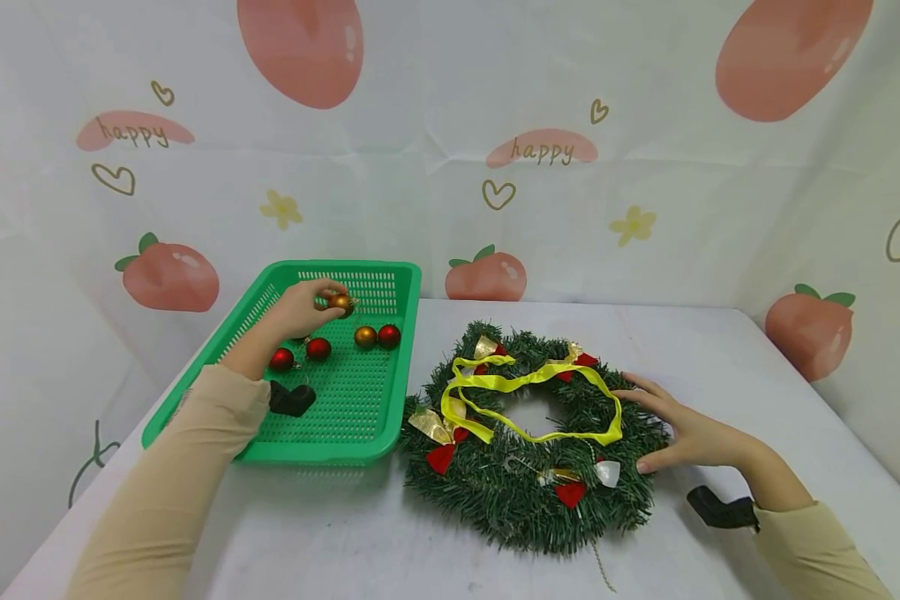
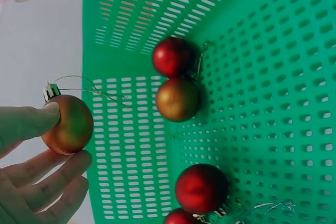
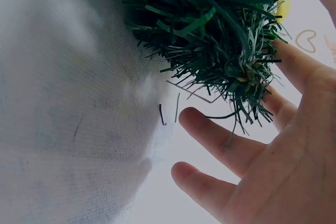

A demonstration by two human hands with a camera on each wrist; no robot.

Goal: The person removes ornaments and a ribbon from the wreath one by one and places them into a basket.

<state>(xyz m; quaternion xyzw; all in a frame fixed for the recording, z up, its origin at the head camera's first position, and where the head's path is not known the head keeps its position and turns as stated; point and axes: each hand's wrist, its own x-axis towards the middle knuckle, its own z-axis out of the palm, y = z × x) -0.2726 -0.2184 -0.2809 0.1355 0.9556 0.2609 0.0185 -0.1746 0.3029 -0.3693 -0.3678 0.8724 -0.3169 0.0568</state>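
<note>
The left hand point(image 1: 300, 307) pinches a gold bauble point(image 2: 68, 124) between thumb and fingertips over the far end of the green basket point(image 1: 390, 417). The right hand point(image 1: 682, 433), fingers spread and straight, rests against the wreath's point(image 1: 525, 500) right edge; its fingertips are partly hidden among needles. Inside the basket lie three red baubles point(image 1: 318, 348) and another gold one point(image 1: 365, 337).

Both arms wear long beige sleeves point(image 1: 172, 467) ending at the wrists; beside each cuff sits a small black wrist-mounted device point(image 1: 291, 398). Hands are bare.
</note>
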